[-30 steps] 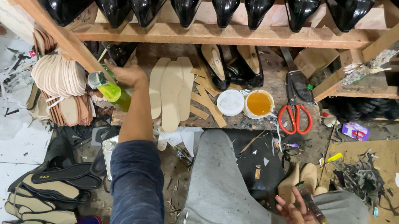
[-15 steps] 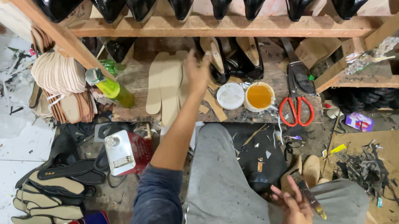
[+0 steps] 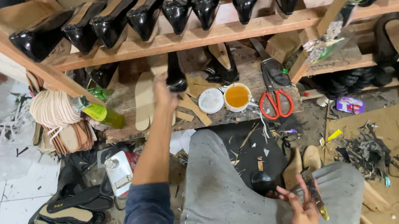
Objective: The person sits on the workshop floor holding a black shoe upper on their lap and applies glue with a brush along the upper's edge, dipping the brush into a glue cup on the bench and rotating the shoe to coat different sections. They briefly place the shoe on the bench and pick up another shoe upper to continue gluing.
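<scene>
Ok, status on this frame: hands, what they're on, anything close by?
Left hand reaching to glossy black high-heel shoe. Right hand holding thin brush-like tool. Yellow glue cup close by.

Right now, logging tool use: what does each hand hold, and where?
Left hand grips a black shoe near its lower end; right hand holds a brush mid-handle.

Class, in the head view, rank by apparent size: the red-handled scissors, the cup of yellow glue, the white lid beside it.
1. red-handled scissors
2. and 3. cup of yellow glue and white lid look alike, so I leave them unranked.
</scene>
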`<action>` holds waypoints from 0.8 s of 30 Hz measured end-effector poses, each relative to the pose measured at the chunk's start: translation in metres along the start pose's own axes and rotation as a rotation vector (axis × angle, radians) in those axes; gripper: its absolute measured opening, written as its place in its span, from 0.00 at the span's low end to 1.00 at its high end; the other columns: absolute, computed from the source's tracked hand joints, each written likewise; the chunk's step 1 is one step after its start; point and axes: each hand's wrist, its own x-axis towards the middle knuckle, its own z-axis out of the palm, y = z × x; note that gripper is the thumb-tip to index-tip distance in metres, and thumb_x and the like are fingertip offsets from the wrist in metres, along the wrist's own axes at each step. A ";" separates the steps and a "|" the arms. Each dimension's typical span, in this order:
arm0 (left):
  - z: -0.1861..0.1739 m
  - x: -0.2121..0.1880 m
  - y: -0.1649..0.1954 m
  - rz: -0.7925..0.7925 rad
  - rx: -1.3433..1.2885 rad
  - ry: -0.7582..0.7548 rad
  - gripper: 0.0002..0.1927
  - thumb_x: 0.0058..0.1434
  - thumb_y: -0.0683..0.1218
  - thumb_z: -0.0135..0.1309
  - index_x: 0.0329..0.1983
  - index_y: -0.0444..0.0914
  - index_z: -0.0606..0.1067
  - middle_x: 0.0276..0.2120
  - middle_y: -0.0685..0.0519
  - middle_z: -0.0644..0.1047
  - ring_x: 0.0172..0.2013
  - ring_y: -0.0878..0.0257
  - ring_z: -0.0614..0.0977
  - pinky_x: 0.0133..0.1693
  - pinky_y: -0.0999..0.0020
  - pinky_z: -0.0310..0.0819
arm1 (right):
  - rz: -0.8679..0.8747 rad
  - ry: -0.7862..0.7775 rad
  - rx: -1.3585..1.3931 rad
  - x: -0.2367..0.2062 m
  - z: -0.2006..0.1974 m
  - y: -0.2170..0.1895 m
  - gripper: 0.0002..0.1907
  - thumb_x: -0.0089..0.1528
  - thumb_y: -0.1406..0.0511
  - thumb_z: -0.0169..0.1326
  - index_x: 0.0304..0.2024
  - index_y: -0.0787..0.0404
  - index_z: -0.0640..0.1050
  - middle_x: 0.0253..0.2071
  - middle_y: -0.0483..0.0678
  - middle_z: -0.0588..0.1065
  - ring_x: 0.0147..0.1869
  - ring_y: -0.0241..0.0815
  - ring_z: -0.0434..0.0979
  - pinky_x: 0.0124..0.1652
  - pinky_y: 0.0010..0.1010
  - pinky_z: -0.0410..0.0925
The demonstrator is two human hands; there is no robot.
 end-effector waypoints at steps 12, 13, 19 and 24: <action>-0.047 -0.303 0.105 -0.468 0.380 -0.219 0.34 0.59 0.48 0.51 0.67 0.25 0.68 0.55 0.39 0.79 0.49 0.52 0.81 0.51 0.59 0.72 | -0.622 -0.380 -0.212 0.005 0.048 -0.107 0.53 0.64 0.71 0.55 0.78 0.51 0.34 0.78 0.68 0.50 0.65 0.56 0.76 0.65 0.49 0.64; -0.046 -0.308 0.107 -0.534 0.414 -0.257 0.35 0.57 0.47 0.53 0.67 0.25 0.68 0.55 0.38 0.79 0.50 0.52 0.81 0.53 0.60 0.72 | -0.744 -0.416 -0.266 0.010 0.048 -0.118 0.58 0.60 0.68 0.60 0.78 0.51 0.33 0.76 0.69 0.50 0.65 0.58 0.74 0.65 0.52 0.63; -0.033 -0.340 0.149 -0.734 0.438 -0.549 0.42 0.55 0.54 0.56 0.67 0.23 0.67 0.61 0.33 0.76 0.61 0.47 0.78 0.63 0.57 0.66 | -1.192 -0.680 -0.383 0.028 0.041 -0.173 0.71 0.52 0.54 0.70 0.78 0.47 0.29 0.69 0.60 0.63 0.60 0.59 0.76 0.61 0.52 0.66; 0.022 -0.348 0.125 -0.788 -0.200 -0.688 0.42 0.67 0.68 0.48 0.70 0.32 0.62 0.65 0.36 0.71 0.65 0.37 0.72 0.67 0.41 0.60 | -0.806 -0.233 0.001 -0.015 0.058 -0.192 0.67 0.53 0.59 0.69 0.77 0.52 0.33 0.68 0.56 0.67 0.57 0.51 0.78 0.56 0.42 0.70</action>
